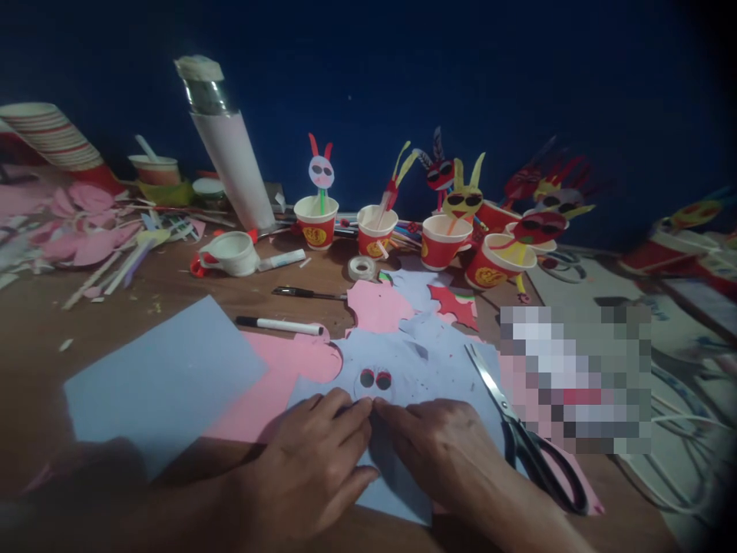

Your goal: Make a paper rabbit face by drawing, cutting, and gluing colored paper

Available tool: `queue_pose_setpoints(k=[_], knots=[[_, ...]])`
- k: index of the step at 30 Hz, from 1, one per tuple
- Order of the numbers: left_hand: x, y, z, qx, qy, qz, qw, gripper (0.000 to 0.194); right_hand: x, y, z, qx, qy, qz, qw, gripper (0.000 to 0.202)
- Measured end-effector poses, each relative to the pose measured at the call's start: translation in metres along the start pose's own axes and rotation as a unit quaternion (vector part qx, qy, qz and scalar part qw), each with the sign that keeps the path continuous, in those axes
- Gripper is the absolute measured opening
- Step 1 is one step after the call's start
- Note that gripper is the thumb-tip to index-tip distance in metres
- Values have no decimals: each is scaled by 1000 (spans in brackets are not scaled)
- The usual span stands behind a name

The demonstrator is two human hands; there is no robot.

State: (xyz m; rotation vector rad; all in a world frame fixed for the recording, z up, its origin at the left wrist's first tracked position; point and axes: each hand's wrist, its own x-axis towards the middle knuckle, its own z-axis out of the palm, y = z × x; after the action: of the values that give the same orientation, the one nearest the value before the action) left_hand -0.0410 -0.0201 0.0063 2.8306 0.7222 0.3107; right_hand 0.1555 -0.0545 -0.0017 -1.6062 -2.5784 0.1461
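A round pale paper face (374,392) with dark, red-rimmed eye pieces lies on a light blue paper sheet (449,361). My left hand (319,461) bends its fingers onto the lower left edge of that face, its thumb apart and below. From the other side, the index finger of my right hand (443,445) presses the lower edge, the other fingers curled under. The two sets of fingertips nearly meet. Close to my right hand rest scissors (507,415) with black handles, blades slightly parted. Beneath the blue paper is a pink sheet (276,384) with cut-out edges.
A blue sheet (166,384) lies at left, near a marker (279,326) and a black pen (308,293). A tape roll (362,268) and white cup (233,253) stand behind. Red paper cups (315,230) with paper faces line the back, beside a tall flask (230,153).
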Motion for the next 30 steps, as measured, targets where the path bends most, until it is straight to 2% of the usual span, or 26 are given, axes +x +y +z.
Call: queue_pose_setpoints(k=[3,7,11,15,20,23,26,30], knots=[[3,-5,-2,-38,30,-7,999,17,0,0,2,-6,3,10,1000,33],[3,-9,-3,-49,53,-24,997,13,0,-1,3,4,1,11,1000,33],[2,-6,-5,-18,9,-36,999,18,1,-1,0,2,-11,10,1000,30],[3,2,-4,51,-45,-54,996,36,1,-2,-1,-9,-2,5,1000,32],[3,9,1,87,-57,-73,992,46,2,-2,1,-13,8,-7,1000,36],[1,10,3,98,-51,-67,992,49,2,0,2,-7,24,-3,1000,33],[-3,11,5,93,-40,-64,993,48,1,5,-2,58,44,7,997,23],[-5,12,4,90,-11,-71,993,40,2,14,-11,140,120,59,981,21]])
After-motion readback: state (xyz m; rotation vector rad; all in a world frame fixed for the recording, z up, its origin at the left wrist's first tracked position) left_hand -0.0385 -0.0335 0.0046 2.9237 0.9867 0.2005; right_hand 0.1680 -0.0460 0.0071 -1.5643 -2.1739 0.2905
